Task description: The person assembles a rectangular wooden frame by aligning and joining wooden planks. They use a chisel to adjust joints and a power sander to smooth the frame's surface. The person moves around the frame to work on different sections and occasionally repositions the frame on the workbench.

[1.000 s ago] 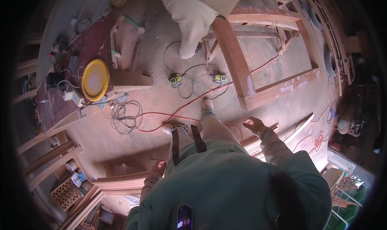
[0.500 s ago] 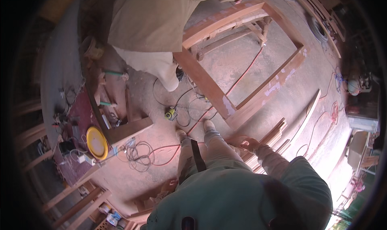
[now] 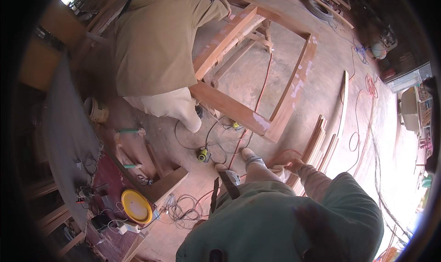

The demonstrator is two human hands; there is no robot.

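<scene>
My right hand (image 3: 294, 164) hangs beside my right hip, above the floor near a stack of long wooden strips (image 3: 317, 140). Its fingers are loosely curved and I see nothing held in them. Only a sliver of my left hand (image 3: 199, 223) shows past my green shirt; its fingers are hidden. Ahead of me a large rectangular wooden frame (image 3: 229, 106), with pale patches on its faces, rests on a wooden trestle (image 3: 265, 39). A co-worker in a tan shirt (image 3: 154, 46) leans over its far left side, one hand (image 3: 230, 14) at the frame.
A yellow-green power tool (image 3: 203, 156) and a red hose (image 3: 263, 85) lie on the floor before my feet. Coiled cables (image 3: 181, 210) lie at left, near a yellow round lid (image 3: 137, 207) on a dark red surface (image 3: 112, 174). A long board (image 3: 344, 101) lies at right.
My view has turned and shifted, so the wooden frame sits further left and the yellow lid lower. My right hand stays beside my hip. More of the co-worker's back shows.
</scene>
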